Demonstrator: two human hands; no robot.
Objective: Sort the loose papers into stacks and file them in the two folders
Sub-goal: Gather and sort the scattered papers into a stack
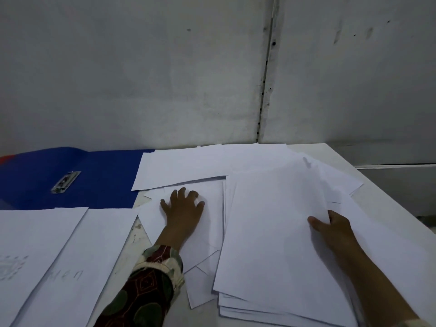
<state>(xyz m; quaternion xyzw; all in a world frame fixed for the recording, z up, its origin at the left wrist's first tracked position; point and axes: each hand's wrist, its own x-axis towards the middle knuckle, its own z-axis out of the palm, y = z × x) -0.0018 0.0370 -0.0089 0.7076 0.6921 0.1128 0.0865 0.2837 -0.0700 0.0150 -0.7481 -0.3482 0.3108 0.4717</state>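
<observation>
The right hand (335, 228) pinches the lifted top sheet (276, 208) of the stack under it; the left hand (182, 208), fingers spread, presses the loose papers (207, 234) beside that grip. The blue folder (70, 178) lies open, far left of it. The sheet below may cling and slide away, I think.

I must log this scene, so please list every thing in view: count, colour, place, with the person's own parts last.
folder: one in view, blue, open, far left by the wall
clip: one, metal, inside the folder
red edge: one, far left behind the folder; cannot tell what
papers: many, white, loose across the table
table: one, white, under everything
wall: grey, behind
sleeve: one, patterned, left arm
left hand: fingers spread, pressing a sheet at centre
right hand: pinching the edge of a lifted sheet, right
</observation>
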